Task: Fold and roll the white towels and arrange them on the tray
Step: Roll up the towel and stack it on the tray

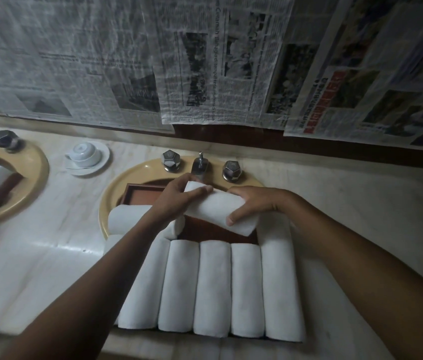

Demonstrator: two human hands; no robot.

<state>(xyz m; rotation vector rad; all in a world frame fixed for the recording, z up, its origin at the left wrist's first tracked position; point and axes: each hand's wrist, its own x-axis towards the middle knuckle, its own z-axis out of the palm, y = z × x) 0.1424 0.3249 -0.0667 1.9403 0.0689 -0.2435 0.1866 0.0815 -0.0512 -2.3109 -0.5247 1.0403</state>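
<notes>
Bathroom vanity: a chrome faucet just beyond the left hand, a cream basin beneath it, a second basin farther left, both set in a marble counter.

The pale marble table bears a white saucer with an overturned white cup at ten o'clock. A beige oval basin sits at centre, and a brown wooden tray lies across it. A second beige basin sits at nine o'clock.

Five rolled white cloth towels in the front row, a sixth roll above; three hexagonal metal tap knobs; one upturned white cup.
</notes>
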